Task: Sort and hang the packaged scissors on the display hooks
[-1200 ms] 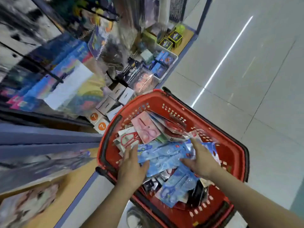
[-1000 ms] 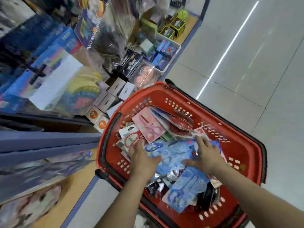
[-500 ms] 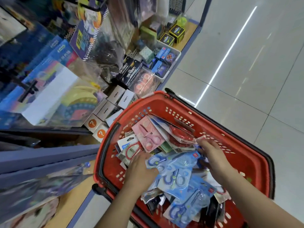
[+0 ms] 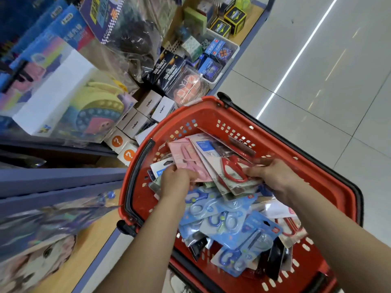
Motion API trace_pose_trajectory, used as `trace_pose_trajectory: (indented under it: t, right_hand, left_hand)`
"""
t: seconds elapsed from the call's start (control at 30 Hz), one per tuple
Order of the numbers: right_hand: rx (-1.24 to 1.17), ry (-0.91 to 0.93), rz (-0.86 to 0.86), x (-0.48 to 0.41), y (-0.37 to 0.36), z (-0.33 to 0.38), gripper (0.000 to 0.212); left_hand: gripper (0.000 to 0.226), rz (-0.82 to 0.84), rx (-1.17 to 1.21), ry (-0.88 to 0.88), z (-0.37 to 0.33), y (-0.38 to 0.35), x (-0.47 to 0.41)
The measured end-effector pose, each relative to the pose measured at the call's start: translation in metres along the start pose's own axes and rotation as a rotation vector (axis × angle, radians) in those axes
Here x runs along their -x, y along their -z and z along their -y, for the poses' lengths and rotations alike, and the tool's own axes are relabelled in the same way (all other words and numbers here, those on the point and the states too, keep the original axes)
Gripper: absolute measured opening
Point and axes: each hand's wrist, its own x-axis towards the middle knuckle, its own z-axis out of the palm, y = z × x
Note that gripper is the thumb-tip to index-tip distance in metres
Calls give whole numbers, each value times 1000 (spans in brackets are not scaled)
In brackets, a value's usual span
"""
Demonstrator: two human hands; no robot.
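Note:
A red shopping basket (image 4: 330,176) on the floor holds a heap of packaged scissors. Blue scissor packs (image 4: 228,220) fill its near half. A pink scissor pack (image 4: 186,155) and a pack of red-handled scissors (image 4: 232,168) lie fanned at its far side. My left hand (image 4: 176,182) grips the lower edge of the pink pack, fingers curled. My right hand (image 4: 273,176) pinches the right edge of the red-handled pack. No display hooks for scissors are visible.
Store shelves stand on the left, with white boxes (image 4: 146,115), a clear bin of puzzle cubes (image 4: 213,53) and bagged toys (image 4: 69,96). A wooden shelf ledge (image 4: 80,246) runs beside the basket. Pale tiled floor (image 4: 317,81) stretches to the right.
Both hands left the blue packs and moved up to the far side of the basket. The left took hold of the pink pack, the right of the red-handled pack. The view tilted nearer.

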Motion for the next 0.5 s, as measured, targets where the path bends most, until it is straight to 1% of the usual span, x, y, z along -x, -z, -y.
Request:
trace_pose_trajectory:
  t: [0.03,0.07,0.13,0.17,0.23,0.3,0.33,0.37,0.43,0.5]
  right_hand:
    - [19,-1,-10,6,1,1,52]
    - [51,5,-28,12,2,2,50]
    - [166,31,-57,28,2,2,47]
    - [262,44,-54,37,3,2,44]
    - [518,60,-44,57,5,1,37]
    - [809,89,-96,71,10,-3,40]
    - [850,101,-127,74,14,-7,41]
    - [824,112,-136,76,18,-10,39]
    - [705,142,-105,77,21,-16,35]
    - [663,155,-50,72,17,-18,36]
  left_hand:
    - [20,17,-1,10,-2,10,7]
    - [24,48,-22,10,-3,19,15]
    - [40,142,-55,20,-2,34,30]
    - [47,196,-56,46,0,40,37]
    - [51,268,-58,93,7,48,45]
    - [52,259,-90,102,13,53,50]
    - [53,242,-129,86,17,54,50]
    - [55,232,-181,57,21,54,51]
    - [54,226,-384,-33,29,52,48]
    - [37,186,-593,-147,36,45,38]
